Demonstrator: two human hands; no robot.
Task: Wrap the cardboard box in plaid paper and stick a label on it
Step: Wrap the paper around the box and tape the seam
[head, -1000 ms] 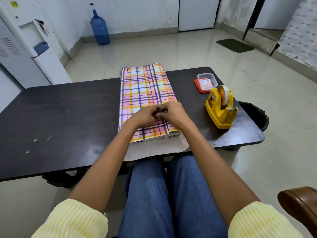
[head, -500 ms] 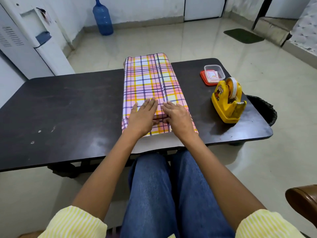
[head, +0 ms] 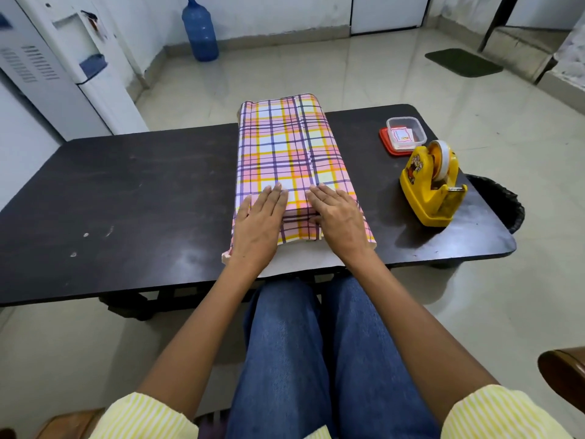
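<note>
Dark table (head: 126, 191) carries the plaid-wrapped box (head: 285, 147); left hand (head: 258, 223) and right hand (head: 338, 220) press flat, each grip spread.

The long cardboard box (head: 286, 144) lies flat mid-table (head: 126, 191), running near to far, covered in pink-yellow plaid paper (head: 329, 172), its near end unfolded.

Smooth plaid paper (head: 285, 153) with a soft sheen, dark table (head: 126, 191) matt and scuffed, glossy yellow plastic tape dispenser (head: 427, 188) near its right edge, clear plastic box (head: 406, 134), polished floor tiles (head: 316, 74)
</note>
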